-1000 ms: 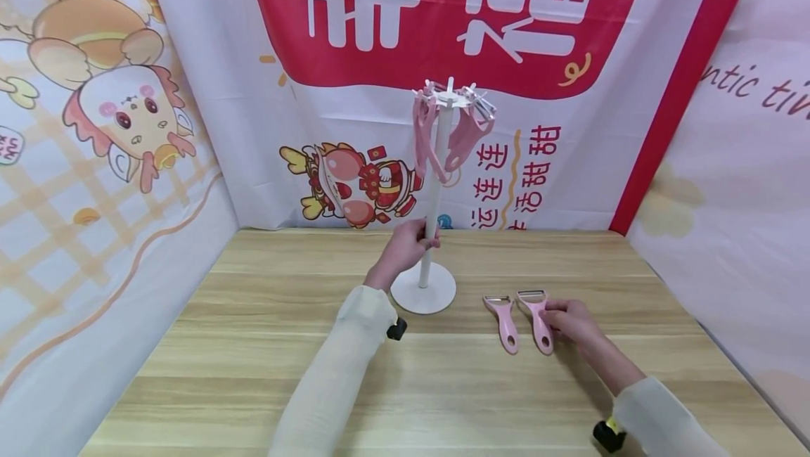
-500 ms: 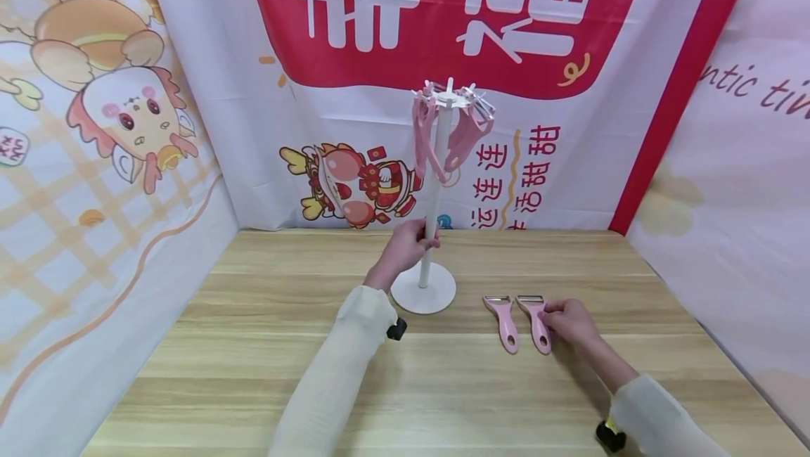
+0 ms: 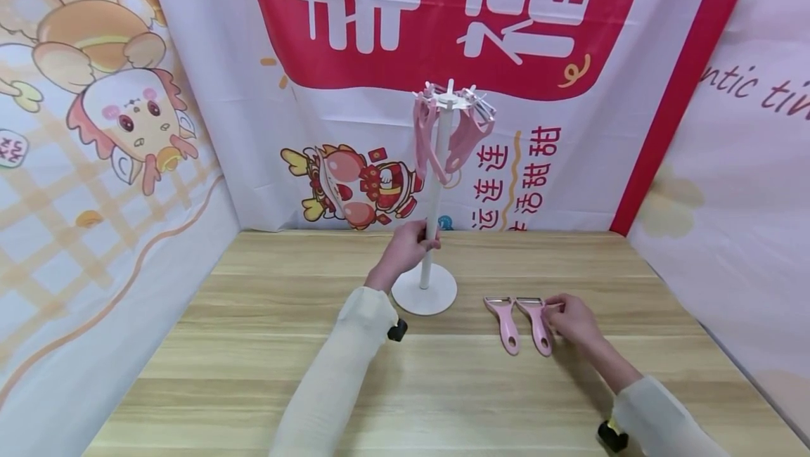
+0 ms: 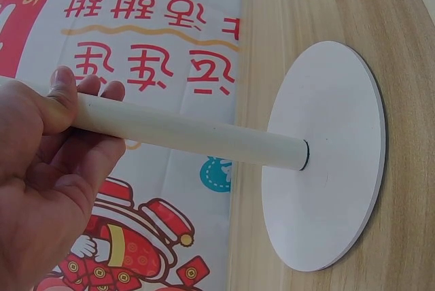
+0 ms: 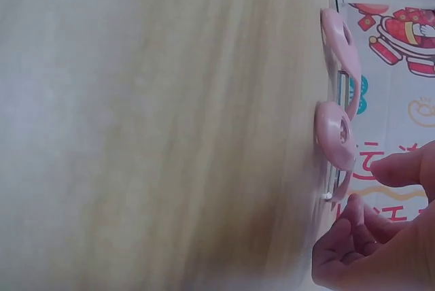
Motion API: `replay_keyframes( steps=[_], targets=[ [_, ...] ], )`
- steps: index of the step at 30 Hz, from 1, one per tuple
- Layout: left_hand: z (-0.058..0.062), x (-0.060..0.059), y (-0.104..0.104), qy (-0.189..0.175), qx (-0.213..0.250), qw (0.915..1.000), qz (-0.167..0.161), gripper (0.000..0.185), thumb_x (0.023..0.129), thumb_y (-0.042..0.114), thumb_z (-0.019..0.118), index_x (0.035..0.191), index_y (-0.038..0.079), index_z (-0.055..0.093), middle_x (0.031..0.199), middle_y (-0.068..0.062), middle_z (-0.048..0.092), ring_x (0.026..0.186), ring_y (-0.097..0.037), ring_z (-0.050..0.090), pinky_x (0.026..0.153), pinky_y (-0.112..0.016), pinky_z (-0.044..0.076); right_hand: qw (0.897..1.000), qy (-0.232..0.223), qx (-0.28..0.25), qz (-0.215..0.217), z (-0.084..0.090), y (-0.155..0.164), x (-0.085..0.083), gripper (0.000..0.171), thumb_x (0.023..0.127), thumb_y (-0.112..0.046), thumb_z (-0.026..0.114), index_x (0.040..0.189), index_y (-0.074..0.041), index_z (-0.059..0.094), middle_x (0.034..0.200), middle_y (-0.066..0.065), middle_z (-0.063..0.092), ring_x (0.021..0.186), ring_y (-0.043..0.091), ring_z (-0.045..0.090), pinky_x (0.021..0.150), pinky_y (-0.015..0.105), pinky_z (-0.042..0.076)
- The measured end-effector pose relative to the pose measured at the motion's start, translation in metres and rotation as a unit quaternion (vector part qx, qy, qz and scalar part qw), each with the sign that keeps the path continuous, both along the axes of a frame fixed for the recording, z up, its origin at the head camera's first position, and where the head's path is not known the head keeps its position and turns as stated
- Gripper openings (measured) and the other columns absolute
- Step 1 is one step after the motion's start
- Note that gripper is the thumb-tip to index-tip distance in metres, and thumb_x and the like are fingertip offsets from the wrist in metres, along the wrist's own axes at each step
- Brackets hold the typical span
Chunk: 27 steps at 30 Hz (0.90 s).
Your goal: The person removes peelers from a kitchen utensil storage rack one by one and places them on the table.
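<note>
My left hand [image 3: 405, 246] grips the white post of a round-based stand [image 3: 435, 204]; in the left wrist view its thumb and fingers wrap the post above the disc base [image 4: 326, 162]. Several pink peelers [image 3: 465, 139] hang from the hooks at the stand's top. Right of the base, two more pink peelers lie side by side on the table: a left peeler [image 3: 507, 327] and a right peeler [image 3: 537, 327]. My right hand [image 3: 574, 320] is beside the right peeler's head. In the right wrist view, a gap shows between thumb and fingers, with nothing pinched there.
The wooden table [image 3: 266, 344] backs onto a printed cloth [image 3: 253, 126] with red and white lettering. Printed cloths also flank it on the left and right. Both sleeves carry a small black device [image 3: 397, 330] near the wrist.
The right peeler's head has dropped from a slight tilt to flat on the table, level with its neighbour. My right hand has let go and shifted slightly away. The left hand stays put.
</note>
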<state>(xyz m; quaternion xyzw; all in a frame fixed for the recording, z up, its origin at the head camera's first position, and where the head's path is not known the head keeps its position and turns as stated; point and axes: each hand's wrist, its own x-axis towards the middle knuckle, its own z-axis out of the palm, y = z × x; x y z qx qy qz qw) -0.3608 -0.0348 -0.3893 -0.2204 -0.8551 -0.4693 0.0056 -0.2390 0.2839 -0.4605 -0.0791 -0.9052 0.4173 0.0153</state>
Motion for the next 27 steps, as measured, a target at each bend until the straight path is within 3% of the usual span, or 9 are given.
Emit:
replay_keyframes(
  steps=[4,9,14,21,27],
  targets=[
    [0.001,0.0,0.0,0.005,0.001,1.0,0.0,0.005,0.097,0.01,0.064,0.1,0.008,0.066,0.096,-0.006,0.07,0.096,-0.022,0.068,0.098,-0.046,0.056,1.0,0.013,-0.006,0.0,0.006,0.0,-0.003,0.036,0.09,-0.008,0.059,0.12,0.012,0.06,0.091,0.016,0.065,0.072,0.015,0.056,0.058,0.024,0.048],
    [0.001,-0.001,0.001,0.006,-0.001,1.0,-0.001,0.004,0.097,0.011,0.064,0.1,0.008,0.066,0.096,-0.006,0.07,0.096,-0.022,0.068,0.097,-0.045,0.057,1.0,0.028,0.002,0.001,0.017,-0.003,-0.009,0.03,0.096,-0.011,0.055,0.118,0.006,0.065,0.104,0.019,0.066,0.087,0.018,0.056,0.067,0.022,0.046],
    [0.0,-0.002,0.001,0.006,-0.001,1.0,0.0,0.004,0.097,0.012,0.065,0.1,0.011,0.066,0.097,-0.005,0.07,0.096,-0.021,0.068,0.097,-0.046,0.057,0.998,0.058,-0.008,0.011,0.032,-0.012,-0.014,0.027,0.099,-0.013,0.055,0.117,0.002,0.067,0.111,0.021,0.066,0.089,0.017,0.055,0.069,0.02,0.047],
    [0.0,-0.002,0.002,0.003,-0.001,1.0,-0.001,0.004,0.096,0.012,0.065,0.1,0.011,0.066,0.097,-0.005,0.07,0.097,-0.021,0.068,0.097,-0.045,0.057,0.989,0.118,-0.079,0.043,0.061,-0.037,-0.02,0.025,0.1,-0.013,0.058,0.118,0.003,0.066,0.107,0.016,0.07,0.089,0.008,0.063,0.074,0.014,0.052],
    [-0.001,-0.002,0.002,0.005,0.001,1.0,0.001,0.008,0.096,0.011,0.065,0.103,0.006,0.066,0.097,-0.006,0.071,0.097,-0.022,0.068,0.097,-0.046,0.057,0.973,0.142,-0.152,0.099,0.092,-0.064,-0.029,0.031,0.102,-0.017,0.057,0.126,0.002,0.06,0.121,0.022,0.066,0.097,0.003,0.065,0.088,0.012,0.053]
  ],
)
